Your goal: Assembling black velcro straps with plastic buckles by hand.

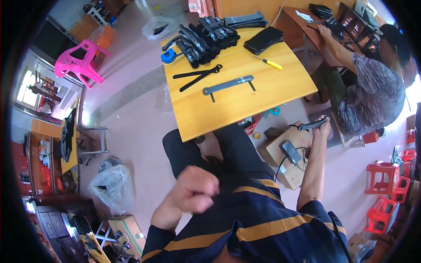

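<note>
My left hand (195, 189) is raised over my lap, fingers curled in, slightly blurred by motion; whatever it may hold is hidden. Out to the right, beside the table, my right hand (323, 128) is closed on a dark grey curved strap-like piece (310, 125). On the yellow table (276, 94) lies a grey strap (229, 85) with two thin black bands hanging from it. Behind it are a black folded strap (197, 76) and a yellow-handled screwdriver (272, 64).
Bundled black straps (206, 39), a blue tape measure (168, 56) and a black stack (264, 40) occupy the table's far side. A cardboard box (285, 160) carrying a phone (290, 151) and cables stands at right. Another person (372, 87) works at a brown table.
</note>
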The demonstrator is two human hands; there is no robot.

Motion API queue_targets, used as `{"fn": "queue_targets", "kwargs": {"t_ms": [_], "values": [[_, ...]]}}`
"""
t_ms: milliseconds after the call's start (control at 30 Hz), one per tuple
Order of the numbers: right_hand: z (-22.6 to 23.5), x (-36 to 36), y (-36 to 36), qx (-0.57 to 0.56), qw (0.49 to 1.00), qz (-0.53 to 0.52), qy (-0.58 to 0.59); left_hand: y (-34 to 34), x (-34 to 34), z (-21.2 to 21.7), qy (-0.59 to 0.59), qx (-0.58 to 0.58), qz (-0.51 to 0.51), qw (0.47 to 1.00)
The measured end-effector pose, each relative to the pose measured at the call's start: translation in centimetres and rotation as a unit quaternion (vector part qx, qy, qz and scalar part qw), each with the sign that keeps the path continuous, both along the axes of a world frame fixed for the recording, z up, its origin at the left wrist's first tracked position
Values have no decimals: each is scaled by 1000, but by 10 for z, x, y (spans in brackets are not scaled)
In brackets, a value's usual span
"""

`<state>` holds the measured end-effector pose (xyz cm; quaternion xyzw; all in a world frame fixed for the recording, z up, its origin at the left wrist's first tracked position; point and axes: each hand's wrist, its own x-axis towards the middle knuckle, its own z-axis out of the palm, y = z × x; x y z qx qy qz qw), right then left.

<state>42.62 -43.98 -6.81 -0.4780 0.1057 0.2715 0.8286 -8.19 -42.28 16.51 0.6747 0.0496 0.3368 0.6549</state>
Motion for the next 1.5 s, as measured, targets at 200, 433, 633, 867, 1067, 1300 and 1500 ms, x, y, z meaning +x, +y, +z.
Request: {"fn": "queue_targets", "kwargs": {"t_ms": [200, 433, 633, 867, 1067, 1300, 1500], "values": [[-31, -49, -30, -21, 999, 14, 23, 46, 10, 7, 45, -155, 95, 982], [-37, -106, -36, -62, 988, 134, 54, 122, 116, 27, 134, -119, 45, 983], [-28, -120, -40, -57, 983, 161, 73, 171, 238, 3, 94, -113, -38, 988], [-36, -111, -55, -43, 986, 140, 80, 236, 234, -72, 331, -138, -19, 933], [-20, -116, -40, -60, 985, 153, 60, 261, 229, -99, 520, -140, 87, 838], [-2, -123, -31, -61, 980, 185, 28, 264, 273, -103, 586, 49, 105, 802], [-4, -126, -43, -56, 981, 183, 28, 257, 291, -89, 560, 312, 238, 730]]}}
